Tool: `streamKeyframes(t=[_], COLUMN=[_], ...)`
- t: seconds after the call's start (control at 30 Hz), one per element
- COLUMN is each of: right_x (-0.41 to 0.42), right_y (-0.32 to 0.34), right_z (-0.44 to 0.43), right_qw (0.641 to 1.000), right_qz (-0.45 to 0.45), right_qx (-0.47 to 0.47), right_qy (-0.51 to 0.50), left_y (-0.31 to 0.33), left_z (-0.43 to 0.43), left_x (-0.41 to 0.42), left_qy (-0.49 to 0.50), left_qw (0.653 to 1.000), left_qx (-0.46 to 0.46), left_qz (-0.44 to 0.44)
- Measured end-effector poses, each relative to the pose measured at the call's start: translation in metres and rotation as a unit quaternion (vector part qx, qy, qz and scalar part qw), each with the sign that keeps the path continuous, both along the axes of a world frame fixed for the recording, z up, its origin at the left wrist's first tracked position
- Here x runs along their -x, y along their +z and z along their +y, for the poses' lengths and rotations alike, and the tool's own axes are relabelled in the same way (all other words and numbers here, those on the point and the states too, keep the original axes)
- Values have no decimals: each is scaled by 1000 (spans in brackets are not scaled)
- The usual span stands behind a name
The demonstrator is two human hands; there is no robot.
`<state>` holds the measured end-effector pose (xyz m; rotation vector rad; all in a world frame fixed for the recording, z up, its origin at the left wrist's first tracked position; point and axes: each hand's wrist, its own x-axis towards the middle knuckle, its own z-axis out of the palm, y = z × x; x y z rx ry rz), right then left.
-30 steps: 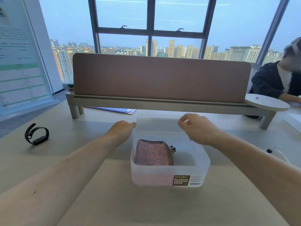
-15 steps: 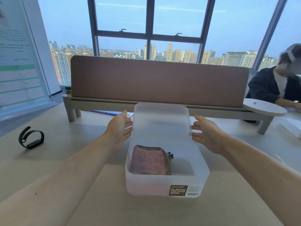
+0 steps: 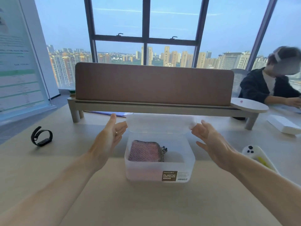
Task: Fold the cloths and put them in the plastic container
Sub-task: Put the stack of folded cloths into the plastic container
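A translucent plastic container point(image 3: 159, 170) stands on the desk in front of me, its label facing me. Inside it, against the left wall, lies a folded pink cloth point(image 3: 144, 151) with a dark patterned edge. The container's translucent lid point(image 3: 160, 123) hovers over the far rim, nearly flat. My left hand point(image 3: 110, 136) presses its fingertips to the lid's left edge. My right hand point(image 3: 210, 139) holds the right edge, so the lid is gripped between both hands.
A black wristband point(image 3: 42, 136) lies on the desk at the left. A brown divider point(image 3: 153, 84) on a low shelf runs behind the container. A white object point(image 3: 257, 155) lies at my right. A person point(image 3: 267, 85) sits at the far right.
The lid was picked up from behind the container and held upright between my hands. It has since come down and tilted almost flat over the container's far rim.
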<state>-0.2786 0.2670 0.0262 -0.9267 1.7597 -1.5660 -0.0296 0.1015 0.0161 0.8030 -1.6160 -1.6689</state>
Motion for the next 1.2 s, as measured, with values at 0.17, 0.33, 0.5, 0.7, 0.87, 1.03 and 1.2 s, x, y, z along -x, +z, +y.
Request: streamKeyframes(t=[0.17, 0.33, 0.5, 0.7, 0.87, 1.03, 1.2], right_x=[-21, -30, -30, -29, -28, -30, -38], right_y=[-21, -39, -49, -64, -76, -77, -58], right_z=[30, 35, 35, 28, 22, 22, 38], right_qw=[1000, 1000, 1000, 1000, 1000, 999, 998], right_qz=[10, 19, 14, -7, -25, -39, -25], right_qx=[-17, -22, -21, -3, 5, -11, -49], right_qy=[23, -1, 1, 10, -4, -22, -30], left_y=[-26, -43, -43, -55, -63, -64, -47], left_z=[24, 39, 53, 54, 55, 57, 63], left_x=[-19, -25, -18, -10, 0, 1, -7], left_qy=[-4, -8, 21, 96, 153, 159, 85], left_qw=[999, 996, 997, 995, 987, 986, 995], left_qx=[22, 76, 71, -3, -32, -45, -51], left_qz=[-32, -53, -20, 6, 22, 1, -26])
